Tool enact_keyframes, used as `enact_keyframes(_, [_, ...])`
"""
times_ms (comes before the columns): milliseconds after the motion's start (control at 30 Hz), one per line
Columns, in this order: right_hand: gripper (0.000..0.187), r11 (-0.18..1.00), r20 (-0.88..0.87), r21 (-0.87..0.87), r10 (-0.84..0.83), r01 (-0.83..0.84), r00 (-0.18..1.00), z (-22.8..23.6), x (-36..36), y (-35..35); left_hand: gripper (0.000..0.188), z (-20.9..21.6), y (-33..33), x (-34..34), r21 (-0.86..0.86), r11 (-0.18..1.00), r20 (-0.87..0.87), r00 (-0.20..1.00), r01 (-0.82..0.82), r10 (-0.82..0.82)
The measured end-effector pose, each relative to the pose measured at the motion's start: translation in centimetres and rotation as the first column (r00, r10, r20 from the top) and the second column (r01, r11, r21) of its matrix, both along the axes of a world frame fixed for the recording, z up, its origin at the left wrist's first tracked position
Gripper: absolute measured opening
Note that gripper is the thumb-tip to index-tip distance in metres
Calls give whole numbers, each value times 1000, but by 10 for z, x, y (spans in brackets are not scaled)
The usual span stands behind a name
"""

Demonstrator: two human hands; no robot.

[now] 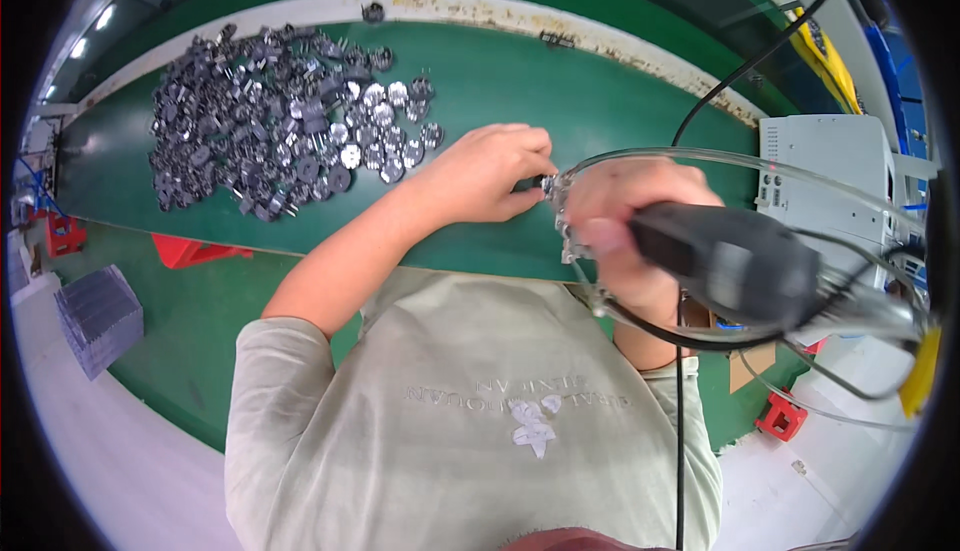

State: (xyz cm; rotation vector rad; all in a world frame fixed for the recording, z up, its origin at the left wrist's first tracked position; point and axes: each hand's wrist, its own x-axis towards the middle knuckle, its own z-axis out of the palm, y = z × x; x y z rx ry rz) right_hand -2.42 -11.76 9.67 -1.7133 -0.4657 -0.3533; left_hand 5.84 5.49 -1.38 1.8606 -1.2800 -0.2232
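Note:
My left hand (495, 173) is over the green worktable, its thumb and fingers closed in a pinch on a small dark part (545, 183) with a metallic look. Close beside its fingertips is my right hand (635, 213), blurred, with its fingers curled. A black, rounded tool body (730, 261) overlaps the right hand and hides part of it, so I cannot tell what those fingers hold. Small metal fittings (568, 236) and a clear tube (680, 154) run in front of the right hand, next to the part.
A large heap of small round black-and-silver parts (270, 121) covers the left of the green table (560, 81). A white box-shaped machine (825, 171) stands at the right. Black cables (735, 71) hang across the right side. Red stools (780, 416) are on the floor.

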Motion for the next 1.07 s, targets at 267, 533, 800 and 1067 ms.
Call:
enact_keyframes(267, [29, 898, 108, 440, -21, -28, 994, 17, -14, -7, 18, 14, 1, 18, 75, 995, 136, 989, -71, 60])
enact_keyframes(533, [22, 829, 68, 559, -70, 20, 995, 0, -13, -16, 41, -12, -57, 206, 64, 635, 467, 585, -770, 662])
enact_keyframes(800, [26, 846, 64, 530, -102, 52, 993, -4, -25, -27, 49, -21, -12, 252, 279, 654, 337, 709, -703, 619])
enact_keyframes(1067, [38, 847, 122, 531, -89, 10, 989, 2, -32, -46, 53, 31, -33, 15, 73, 996, 35, 998, -56, 54])
